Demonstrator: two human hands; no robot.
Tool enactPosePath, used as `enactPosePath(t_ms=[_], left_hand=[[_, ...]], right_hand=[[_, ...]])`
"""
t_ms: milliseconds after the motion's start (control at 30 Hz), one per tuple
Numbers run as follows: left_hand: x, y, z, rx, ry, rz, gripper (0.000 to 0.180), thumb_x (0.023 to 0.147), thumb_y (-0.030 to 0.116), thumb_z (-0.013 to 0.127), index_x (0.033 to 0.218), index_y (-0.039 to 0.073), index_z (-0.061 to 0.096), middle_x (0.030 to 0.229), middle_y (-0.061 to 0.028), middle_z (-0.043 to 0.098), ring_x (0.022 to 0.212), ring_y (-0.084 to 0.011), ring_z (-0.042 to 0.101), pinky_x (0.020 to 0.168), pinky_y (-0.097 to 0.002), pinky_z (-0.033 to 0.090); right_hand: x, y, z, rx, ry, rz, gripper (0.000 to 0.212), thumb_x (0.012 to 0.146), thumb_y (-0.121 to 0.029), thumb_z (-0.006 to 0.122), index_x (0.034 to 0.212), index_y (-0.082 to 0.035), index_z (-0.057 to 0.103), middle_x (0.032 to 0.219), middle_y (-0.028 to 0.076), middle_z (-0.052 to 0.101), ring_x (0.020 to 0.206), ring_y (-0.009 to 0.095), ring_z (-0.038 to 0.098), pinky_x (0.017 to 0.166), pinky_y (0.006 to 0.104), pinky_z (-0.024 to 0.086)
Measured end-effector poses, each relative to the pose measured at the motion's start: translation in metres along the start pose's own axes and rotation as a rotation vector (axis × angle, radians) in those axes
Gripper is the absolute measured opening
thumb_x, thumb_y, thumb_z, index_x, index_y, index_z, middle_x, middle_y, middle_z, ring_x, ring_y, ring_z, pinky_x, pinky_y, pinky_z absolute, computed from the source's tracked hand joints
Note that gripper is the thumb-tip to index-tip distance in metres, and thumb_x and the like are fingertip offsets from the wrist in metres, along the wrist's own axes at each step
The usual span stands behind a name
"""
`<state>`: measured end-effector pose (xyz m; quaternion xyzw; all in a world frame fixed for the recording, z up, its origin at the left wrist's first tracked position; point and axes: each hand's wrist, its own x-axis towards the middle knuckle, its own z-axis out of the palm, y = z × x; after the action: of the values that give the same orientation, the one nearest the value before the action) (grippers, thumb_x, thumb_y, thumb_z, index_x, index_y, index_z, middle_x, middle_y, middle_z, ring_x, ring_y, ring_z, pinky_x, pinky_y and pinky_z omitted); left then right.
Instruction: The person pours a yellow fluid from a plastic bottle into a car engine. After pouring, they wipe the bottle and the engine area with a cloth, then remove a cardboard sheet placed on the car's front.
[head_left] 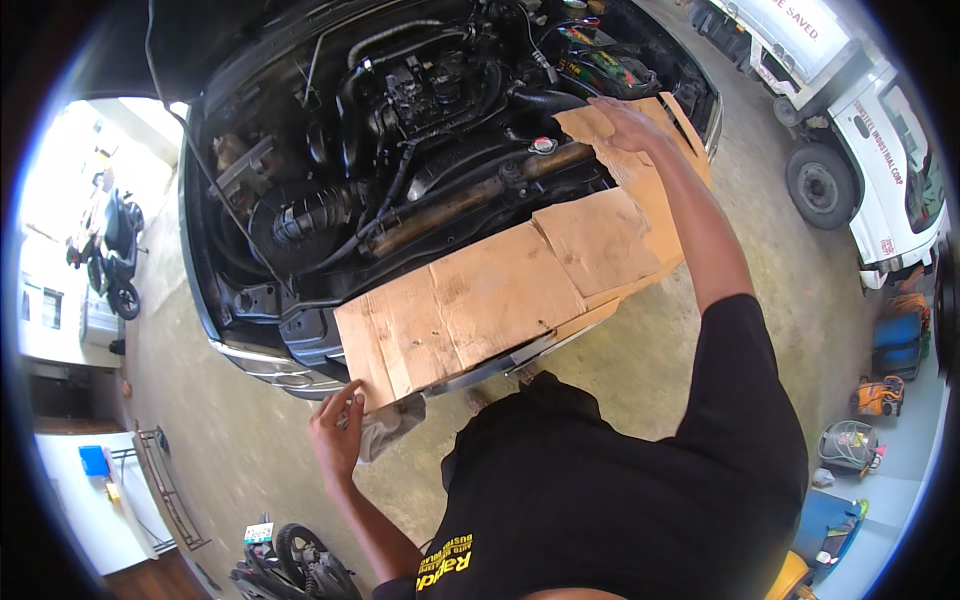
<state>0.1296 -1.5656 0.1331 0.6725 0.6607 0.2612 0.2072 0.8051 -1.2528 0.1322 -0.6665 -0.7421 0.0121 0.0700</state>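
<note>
A flattened brown cardboard sheet, creased and stained, lies along the front edge of a car's open engine bay. A further cardboard piece continues at the right. On its far end rests my right hand, palm down with fingers stretched out. My left hand is at the near left corner of the sheet, its fingers bent and pinched at the edge. Just beside that hand a grey rag hangs below the cardboard; whether my fingers touch it is hidden.
Beyond the cardboard are the engine, a radiator cap, a ribbed air hose and a battery. A prop rod stands at the left. Motorcycles are to the left, a white truck to the right.
</note>
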Motion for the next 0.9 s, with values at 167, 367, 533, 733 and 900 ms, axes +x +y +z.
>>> enactPosePath(t_ms=[167, 367, 533, 733, 900], left_hand=[[0.007, 0.016, 0.000, 0.124, -0.159, -0.117, 0.030, 0.097, 0.027, 0.085, 0.125, 0.015, 0.086, 0.089, -0.0129, 0.077, 0.076, -0.0240, 0.071, 0.073, -0.0398, 0.056], [0.021, 0.011, 0.053, 0.285, -0.242, -0.160, 0.050, 0.090, 0.031, 0.091, 0.130, 0.015, 0.067, 0.092, -0.0127, 0.077, 0.082, -0.0311, 0.075, 0.072, -0.0473, 0.056], [0.030, 0.029, 0.067, 0.300, -0.260, -0.022, 0.101, 0.091, 0.016, 0.088, 0.174, 0.031, 0.034, 0.102, -0.0129, 0.072, 0.085, -0.0314, 0.074, 0.073, -0.0483, 0.057], [0.039, 0.030, 0.069, 0.342, -0.380, -0.049, 0.106, 0.095, 0.015, 0.084, 0.179, 0.035, 0.024, 0.083, -0.0132, 0.072, 0.076, -0.0338, 0.072, 0.072, -0.0506, 0.055], [0.030, 0.017, 0.075, 0.271, -0.356, -0.079, 0.105, 0.094, 0.015, 0.085, 0.179, 0.035, 0.026, 0.075, -0.0130, 0.073, 0.071, -0.0340, 0.072, 0.069, -0.0492, 0.055]], right_hand=[[0.044, 0.023, 0.006, -0.030, -0.422, 0.164, 0.129, 0.069, -0.017, 0.102, 0.177, -0.021, 0.031, 0.182, 0.009, 0.032, 0.168, 0.037, 0.029, 0.135, 0.0587, 0.030], [0.051, -0.005, -0.002, -0.238, -0.298, 0.070, 0.136, 0.062, -0.021, 0.107, 0.176, -0.023, 0.032, 0.180, 0.007, 0.034, 0.170, 0.032, 0.023, 0.136, 0.0632, 0.025], [0.068, 0.009, 0.002, -0.283, -0.442, -0.019, 0.131, 0.056, -0.026, 0.109, 0.168, -0.018, 0.041, 0.174, 0.006, 0.041, 0.166, 0.032, 0.031, 0.136, 0.0636, 0.025], [0.038, -0.002, -0.039, -0.357, -0.110, -0.146, 0.115, 0.051, -0.029, 0.108, 0.151, -0.008, 0.055, 0.166, 0.009, 0.050, 0.158, 0.031, 0.043, 0.136, 0.0597, 0.027], [-0.069, -0.010, -0.076, -0.262, 0.422, -0.096, 0.082, 0.066, -0.023, 0.100, 0.137, -0.011, 0.061, 0.134, 0.007, 0.068, 0.141, 0.030, 0.059, 0.131, 0.0555, 0.035]])
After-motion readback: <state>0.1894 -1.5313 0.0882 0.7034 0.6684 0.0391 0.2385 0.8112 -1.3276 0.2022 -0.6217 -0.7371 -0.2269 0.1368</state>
